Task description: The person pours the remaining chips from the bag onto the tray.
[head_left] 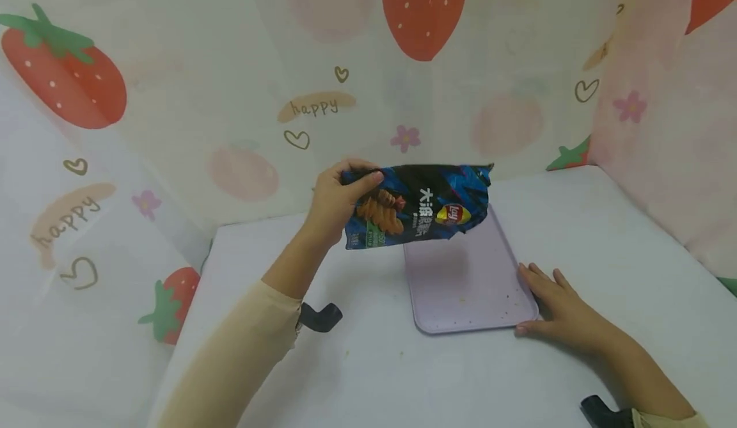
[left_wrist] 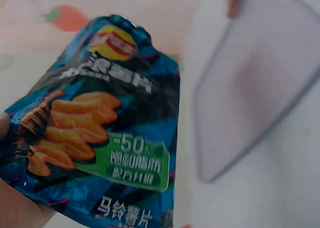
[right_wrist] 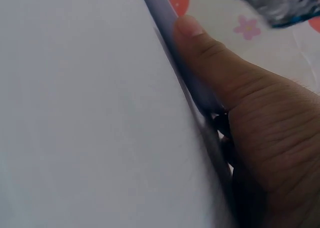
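In the head view my left hand (head_left: 338, 201) grips one end of a blue and black potato chip bag (head_left: 411, 223), thumb across its front. The bag is held sideways above the far part of a lilac tray (head_left: 460, 287). Its other end has an uneven edge; the right wrist view shows a silvery part of the bag (right_wrist: 285, 8) there. A few small specks lie on the tray. My right hand (head_left: 567, 309) rests against the tray's near right corner, fingers spread along the side. In the right wrist view its thumb (right_wrist: 200, 48) touches the tray's edge.
The tray lies on a white table (head_left: 368, 377) with a few tiny crumbs near its front. Behind stands a wall covering (head_left: 247, 95) printed with strawberries, hearts and flowers. Dark wrist pieces (head_left: 321, 318) stick out from both sleeves.
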The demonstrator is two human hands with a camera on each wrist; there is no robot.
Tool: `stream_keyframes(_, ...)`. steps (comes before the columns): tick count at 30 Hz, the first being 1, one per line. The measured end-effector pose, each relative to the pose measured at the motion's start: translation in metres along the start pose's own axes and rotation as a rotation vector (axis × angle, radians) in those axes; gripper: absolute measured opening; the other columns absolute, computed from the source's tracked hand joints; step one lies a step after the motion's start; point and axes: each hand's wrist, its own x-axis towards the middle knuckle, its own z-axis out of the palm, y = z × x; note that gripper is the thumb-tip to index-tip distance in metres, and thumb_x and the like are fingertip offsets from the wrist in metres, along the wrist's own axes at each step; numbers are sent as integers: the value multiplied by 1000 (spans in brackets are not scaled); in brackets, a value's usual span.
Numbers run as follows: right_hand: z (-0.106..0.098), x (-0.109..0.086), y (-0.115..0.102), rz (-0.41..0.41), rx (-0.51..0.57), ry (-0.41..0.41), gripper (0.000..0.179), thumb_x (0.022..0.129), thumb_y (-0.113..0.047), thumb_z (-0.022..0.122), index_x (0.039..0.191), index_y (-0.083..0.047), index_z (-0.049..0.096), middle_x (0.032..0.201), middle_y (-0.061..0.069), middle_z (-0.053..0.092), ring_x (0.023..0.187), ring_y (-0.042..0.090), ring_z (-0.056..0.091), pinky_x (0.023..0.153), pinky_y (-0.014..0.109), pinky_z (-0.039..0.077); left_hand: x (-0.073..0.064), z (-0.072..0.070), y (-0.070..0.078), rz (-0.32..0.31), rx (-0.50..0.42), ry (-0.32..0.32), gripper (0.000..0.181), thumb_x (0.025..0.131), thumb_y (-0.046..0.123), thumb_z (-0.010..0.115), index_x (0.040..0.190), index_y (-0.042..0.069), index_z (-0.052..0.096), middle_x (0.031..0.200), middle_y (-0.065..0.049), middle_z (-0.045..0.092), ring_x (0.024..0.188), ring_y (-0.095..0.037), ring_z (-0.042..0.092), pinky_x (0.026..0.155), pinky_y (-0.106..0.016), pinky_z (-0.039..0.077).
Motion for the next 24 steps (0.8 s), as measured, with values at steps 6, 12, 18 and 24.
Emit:
stream_keyframes(6, -6, 2, -1, 40, 10, -45, 117, 77, -63, 80, 161, -2, 25, 166, 23, 26, 157, 38, 13, 125, 41, -15, 0, 12, -3, -65, 22, -70, 15, 93, 23, 78, 105, 15, 76, 111, -2, 68, 101, -19, 64, 87, -31, 55)
stream_keyframes(12, -12, 3, 0, 50, -17, -44, 118, 77, -65, 79, 162, -4, 23, 167, 21, 24, 157, 36, 13, 126, 40, -15, 5, 10, -9, -19, -2, -33, 12, 93, 21, 77, 104, 15, 76, 111, -1, 66, 101, -21, 64, 87, -33, 55)
stream_keyframes(18, -9, 1, 0, 38, 9, -63, 118, 79, -63, 79, 162, -4, 22, 166, 23, 23, 158, 36, 11, 125, 40, -15, 4, 7, -28, -29, -23, -24, 10, 93, 18, 77, 102, 15, 75, 112, -1, 66, 103, -20, 62, 87, -33, 53)
stream_keyframes(24, -5, 0, 0, 37, 8, -54, 118, 77, -63, 80, 162, -2, 23, 165, 24, 25, 156, 39, 14, 126, 41, -14, 5, 10, -38, -8, -33, -12, 13, 92, 25, 79, 102, 19, 75, 113, 1, 66, 103, -19, 63, 88, -32, 54)
